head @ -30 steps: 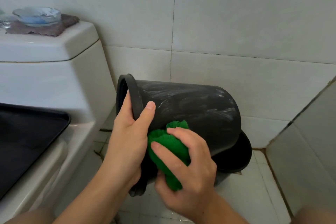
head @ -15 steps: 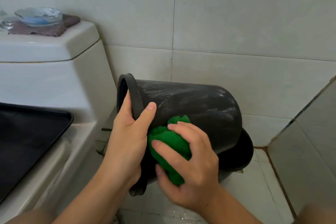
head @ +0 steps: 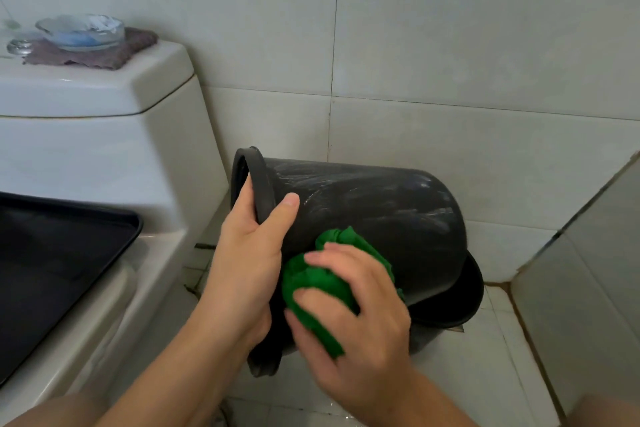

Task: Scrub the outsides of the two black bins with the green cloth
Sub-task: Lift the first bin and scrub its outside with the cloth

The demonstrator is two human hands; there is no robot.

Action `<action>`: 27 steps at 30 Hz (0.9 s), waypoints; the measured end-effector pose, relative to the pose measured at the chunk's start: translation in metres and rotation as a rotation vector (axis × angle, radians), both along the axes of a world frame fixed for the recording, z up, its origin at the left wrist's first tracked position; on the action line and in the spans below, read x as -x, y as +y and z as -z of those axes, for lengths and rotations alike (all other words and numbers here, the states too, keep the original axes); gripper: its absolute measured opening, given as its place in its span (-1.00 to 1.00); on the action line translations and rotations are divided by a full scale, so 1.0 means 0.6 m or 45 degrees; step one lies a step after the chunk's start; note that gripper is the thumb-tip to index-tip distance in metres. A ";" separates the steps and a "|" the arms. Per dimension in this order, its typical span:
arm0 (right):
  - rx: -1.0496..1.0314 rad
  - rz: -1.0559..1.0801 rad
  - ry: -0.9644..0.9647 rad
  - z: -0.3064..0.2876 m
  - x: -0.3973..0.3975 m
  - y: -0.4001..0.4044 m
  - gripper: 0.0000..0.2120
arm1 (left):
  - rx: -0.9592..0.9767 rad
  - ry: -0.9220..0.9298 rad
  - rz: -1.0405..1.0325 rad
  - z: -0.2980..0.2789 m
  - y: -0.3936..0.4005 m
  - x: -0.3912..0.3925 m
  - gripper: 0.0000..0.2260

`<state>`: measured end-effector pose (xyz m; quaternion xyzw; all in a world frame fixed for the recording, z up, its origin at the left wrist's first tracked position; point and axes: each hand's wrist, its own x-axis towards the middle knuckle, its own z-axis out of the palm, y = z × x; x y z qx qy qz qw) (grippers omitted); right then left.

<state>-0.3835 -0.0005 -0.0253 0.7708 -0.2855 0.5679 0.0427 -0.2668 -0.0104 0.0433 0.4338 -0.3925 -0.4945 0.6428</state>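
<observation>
A black bin [head: 374, 211] is tipped on its side in the air, mouth to the left, its wall streaked with wet smears. My left hand [head: 249, 253] grips its rim, thumb on the outside and fingers inside. My right hand [head: 360, 308] presses a bunched green cloth [head: 311, 288] against the bin's lower side wall. A second black bin [head: 464, 302] stands on the floor behind and below it, mostly hidden, with only part of its rim showing.
A white toilet with its cistern [head: 86, 135] stands to the left, a black tray [head: 52, 263] lying on it. On the cistern lid a glass dish [head: 79, 33] sits on a purple cloth [head: 104, 54]. Tiled walls close in behind and at right [head: 588, 288].
My right hand has slid the green cloth slightly to the right and down along the bin's wall. The left hand keeps the same hold on the rim.
</observation>
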 end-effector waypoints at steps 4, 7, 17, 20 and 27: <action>0.032 0.112 0.056 -0.008 0.025 -0.030 -0.75 | 0.011 -0.055 -0.018 -0.008 -0.001 -0.005 -0.74; -0.170 0.300 -0.156 -0.028 0.029 -0.061 -0.75 | 0.061 -0.099 -0.046 -0.012 -0.002 -0.002 -0.68; 0.133 0.007 0.141 0.006 0.023 -0.033 -0.80 | -0.062 -0.074 -0.073 -0.007 -0.004 -0.007 -0.78; 0.045 0.206 0.053 0.000 0.044 -0.068 -0.79 | -0.078 -0.036 -0.094 -0.010 -0.004 -0.016 -0.79; 0.010 0.039 0.085 -0.003 -0.002 -0.028 -0.81 | -0.071 -0.073 -0.130 -0.004 -0.007 -0.010 -0.82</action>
